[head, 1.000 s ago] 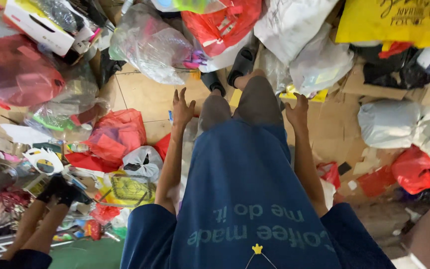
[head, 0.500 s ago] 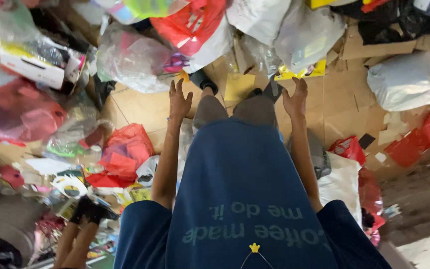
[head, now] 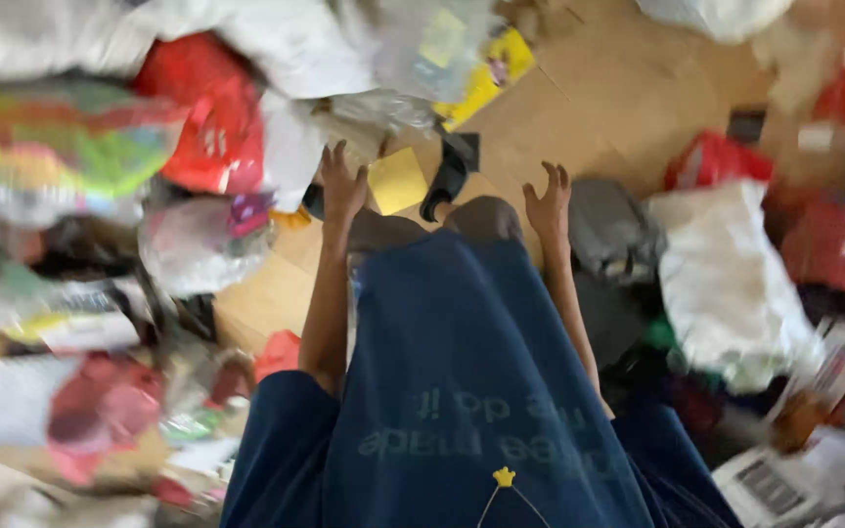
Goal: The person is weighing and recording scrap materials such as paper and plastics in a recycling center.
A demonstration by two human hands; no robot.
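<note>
Yellow square packet (head: 397,180) between empty, spread hands (head: 342,183), (head: 548,200).

Both my arms hang straight down past my blue shirt, bare from the short sleeves. L hand (head: 342,184) is open, fingers spread & slightly curled, grip on nothing. R hand (head: 549,198) same: open, fingers splayed, a bit clawed, holding nothing. Hands well apart, either side of my knees. View's blurry.
</note>
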